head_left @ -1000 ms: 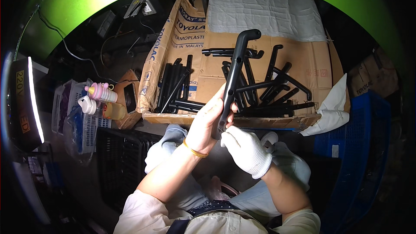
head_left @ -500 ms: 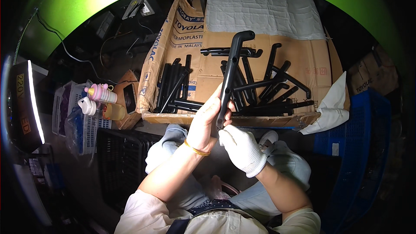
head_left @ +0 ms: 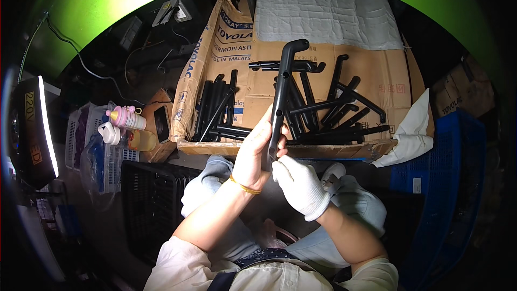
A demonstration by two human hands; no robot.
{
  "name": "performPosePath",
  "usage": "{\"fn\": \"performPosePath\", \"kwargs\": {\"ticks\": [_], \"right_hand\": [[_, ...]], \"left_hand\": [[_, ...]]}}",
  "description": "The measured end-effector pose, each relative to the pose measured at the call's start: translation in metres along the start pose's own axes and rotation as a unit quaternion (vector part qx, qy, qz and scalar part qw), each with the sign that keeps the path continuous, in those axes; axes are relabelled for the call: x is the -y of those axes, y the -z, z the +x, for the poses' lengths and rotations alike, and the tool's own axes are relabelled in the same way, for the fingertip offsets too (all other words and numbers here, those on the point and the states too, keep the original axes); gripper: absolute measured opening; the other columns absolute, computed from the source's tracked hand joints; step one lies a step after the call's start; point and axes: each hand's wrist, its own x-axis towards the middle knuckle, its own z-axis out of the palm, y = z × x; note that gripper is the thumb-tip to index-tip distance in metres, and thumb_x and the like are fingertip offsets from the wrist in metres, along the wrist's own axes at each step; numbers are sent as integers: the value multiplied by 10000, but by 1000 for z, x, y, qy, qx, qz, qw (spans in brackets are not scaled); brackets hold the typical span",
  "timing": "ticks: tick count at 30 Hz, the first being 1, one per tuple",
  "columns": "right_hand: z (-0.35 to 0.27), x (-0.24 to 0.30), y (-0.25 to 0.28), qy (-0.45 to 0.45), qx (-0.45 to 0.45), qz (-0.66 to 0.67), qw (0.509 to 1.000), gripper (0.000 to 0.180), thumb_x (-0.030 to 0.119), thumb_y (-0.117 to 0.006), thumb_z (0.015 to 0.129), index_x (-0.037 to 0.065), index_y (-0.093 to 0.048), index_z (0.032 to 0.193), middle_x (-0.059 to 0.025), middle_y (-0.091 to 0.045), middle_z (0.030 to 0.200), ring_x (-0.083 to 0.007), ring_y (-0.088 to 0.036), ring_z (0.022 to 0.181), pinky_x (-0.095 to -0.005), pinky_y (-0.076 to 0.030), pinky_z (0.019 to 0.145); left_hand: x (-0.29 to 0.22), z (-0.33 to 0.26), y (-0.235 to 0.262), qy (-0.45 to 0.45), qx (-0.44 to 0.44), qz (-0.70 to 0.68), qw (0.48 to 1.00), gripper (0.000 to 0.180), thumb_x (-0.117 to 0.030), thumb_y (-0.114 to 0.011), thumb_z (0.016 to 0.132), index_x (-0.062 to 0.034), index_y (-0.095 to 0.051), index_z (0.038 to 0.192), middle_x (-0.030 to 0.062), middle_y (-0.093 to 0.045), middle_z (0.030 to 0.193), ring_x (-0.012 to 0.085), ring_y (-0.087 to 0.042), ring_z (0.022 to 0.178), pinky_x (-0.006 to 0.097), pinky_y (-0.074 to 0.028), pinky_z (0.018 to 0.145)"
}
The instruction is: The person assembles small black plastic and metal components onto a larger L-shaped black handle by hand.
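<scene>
Well, 1 black bar (head_left: 281, 89) juts beyond the grasping left hand (head_left: 253, 151); right hand (head_left: 302, 186) perhaps pinches its end.

Glaring white light strip (head_left: 48, 127) at left, dim surroundings, dark curved edges

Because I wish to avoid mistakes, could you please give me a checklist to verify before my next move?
1. Left grip, bare with a yellow wristband, around the long black hooked tube: ok.
2. Right grip, in a white knitted glove, at that tube's lower end: ok.
3. Anything pinched inside the right grip: cannot tell, hidden.
4. Both hands gloved: not ok, the left is bare.
5. Held tube clear of the loose black tubes on the brown cardboard: cannot tell, they overlap in view.
6. Loose tubes all parallel: not ok, several cross.
</scene>
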Motion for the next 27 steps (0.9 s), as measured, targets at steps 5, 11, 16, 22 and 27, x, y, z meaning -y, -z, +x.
{"fn": "performPosePath", "kwargs": {"ticks": [5, 11, 16, 22, 27], "right_hand": [[0, -1, 2, 27, 7, -47, 998, 134, 122, -546, 931, 5, -597, 972, -196, -608, 673, -373, -625, 621, -436, -464, 526], [1, -1, -5, -17, -19, 23, 999, 138, 122, -538, 953, -4, -577, 916, -105, -591, 657, -207, -605, 591, -346, -457, 545], [8, 10, -5, 10, -146, -55, 988, 240, 180, -704, 857, -2, -577, 950, -155, -622, 770, -262, -645, 709, -333, -496, 638], [8, -3, -2, -71, -53, 134, 987, 216, 111, -706, 850, -8, -578, 976, -85, -619, 845, -122, -560, 710, -286, -477, 662], [3, -2, -5, -75, -54, 241, 966, 123, 99, -594, 934, -11, -541, 940, -24, -549, 808, -92, -511, 689, -277, -446, 612]], "left_hand": [[-1, 0, -1, 0, 0, 38, 999, 640, -284, -578, 946, -93, -288, 1483, 48, -580, 968, 101, -525, 762, 238, -470, 640], [1, 1, 4, -6, 17, -11, 1000, 655, -277, -579, 950, -116, -258, 1498, 52, -583, 978, 112, -539, 778, 248, -483, 668], [2, 1, -7, -61, -14, 5, 998, 606, -242, -575, 960, -137, -285, 1482, 50, -573, 1019, 124, -558, 837, 268, -499, 754], [-3, -1, -9, -20, 18, 16, 1000, 481, -304, -511, 994, -99, -383, 1409, 43, -558, 993, 129, -562, 855, 286, -502, 820], [-8, -1, 3, -22, 1, 62, 998, 439, -353, -445, 1013, -86, -424, 1360, 44, -564, 925, 128, -557, 812, 288, -485, 764]]}}
